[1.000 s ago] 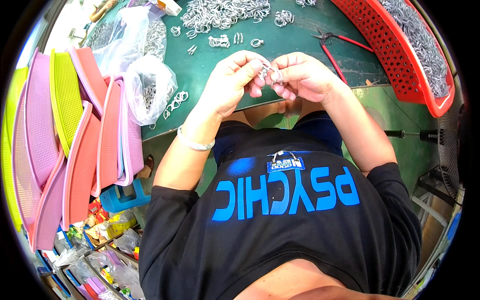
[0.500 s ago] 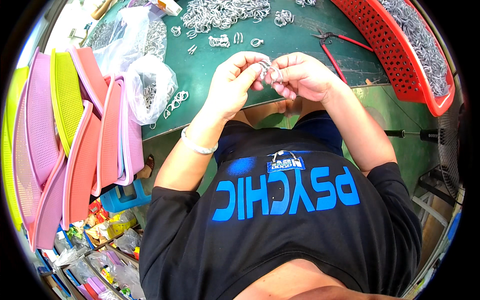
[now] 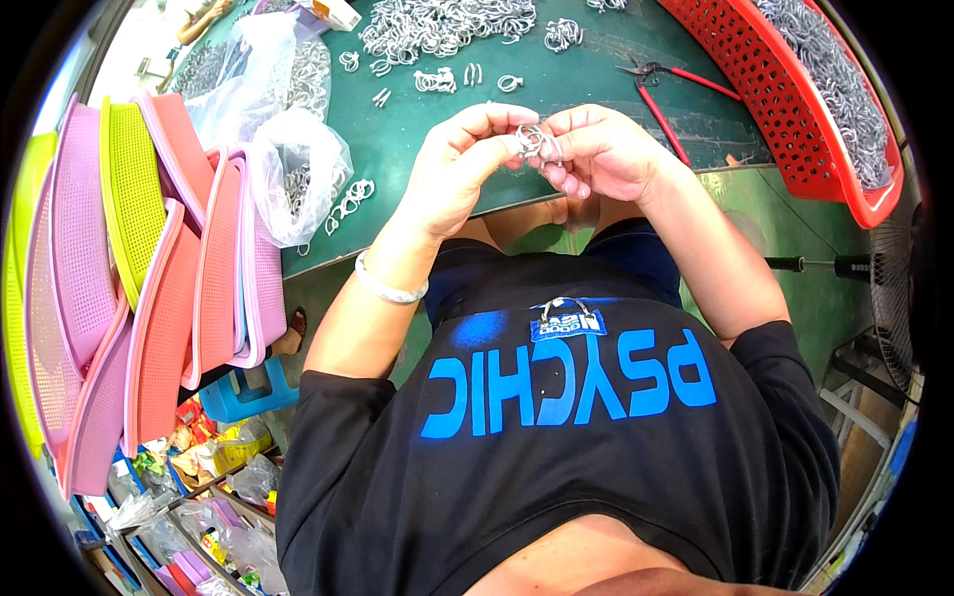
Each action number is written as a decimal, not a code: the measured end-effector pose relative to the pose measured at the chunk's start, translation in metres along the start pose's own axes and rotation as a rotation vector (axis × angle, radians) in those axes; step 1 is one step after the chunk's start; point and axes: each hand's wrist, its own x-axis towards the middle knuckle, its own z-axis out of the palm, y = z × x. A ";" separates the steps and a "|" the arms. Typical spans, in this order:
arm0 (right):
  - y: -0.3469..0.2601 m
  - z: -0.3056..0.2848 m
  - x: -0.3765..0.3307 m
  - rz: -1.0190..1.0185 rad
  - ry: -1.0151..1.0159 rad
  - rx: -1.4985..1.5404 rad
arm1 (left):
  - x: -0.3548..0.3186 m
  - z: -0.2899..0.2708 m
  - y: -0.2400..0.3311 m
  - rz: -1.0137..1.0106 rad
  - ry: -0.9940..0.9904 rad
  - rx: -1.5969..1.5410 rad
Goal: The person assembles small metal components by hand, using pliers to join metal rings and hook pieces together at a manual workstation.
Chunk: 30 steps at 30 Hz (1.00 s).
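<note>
In front of me, at the table's near edge, a small cluster of silver-grey metal rings [image 3: 537, 145] is held between my two hands. My left hand [image 3: 459, 171] pinches the cluster from the left with thumb and index finger. From the other side my right hand [image 3: 608, 151] grips it, its fingertips curled around and partly hiding the rings. Beyond the hands, a few similar rings [image 3: 435, 81] lie loose on the green table [image 3: 417, 129]. Behind them spreads a large ring pile [image 3: 447, 28]. A short row of rings [image 3: 348, 204] lies left of my left hand.
Red-handled cutters [image 3: 658, 77] lie right of the pile. A red perforated basket [image 3: 765, 99] full of rings overhangs the right side. At left are clear bags [image 3: 298, 164] with rings and stacked coloured baskets [image 3: 134, 199]. Another person's hand [image 3: 207, 20] shows far left.
My left thumb and fingers have drawn back slightly from the rings, exposing more of the cluster. The other person's hand at the far left has shifted. My right hand stays nearly still.
</note>
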 end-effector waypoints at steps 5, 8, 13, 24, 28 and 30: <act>0.000 -0.001 0.000 0.009 -0.018 -0.003 | -0.002 0.009 0.003 0.042 0.004 0.201; -0.003 0.001 -0.001 0.004 -0.012 -0.049 | -0.002 0.005 0.002 0.033 -0.008 0.222; -0.010 0.000 -0.002 -0.004 0.014 -0.140 | -0.001 -0.007 -0.002 -0.047 -0.051 0.186; -0.013 0.004 -0.002 -0.016 0.089 -0.233 | -0.001 -0.007 -0.006 -0.138 0.040 0.026; -0.011 0.002 -0.001 -0.075 0.133 -0.299 | -0.001 -0.007 -0.007 -0.151 0.058 -0.084; -0.009 0.000 0.001 -0.081 0.133 -0.292 | -0.001 -0.005 -0.006 -0.168 0.078 -0.116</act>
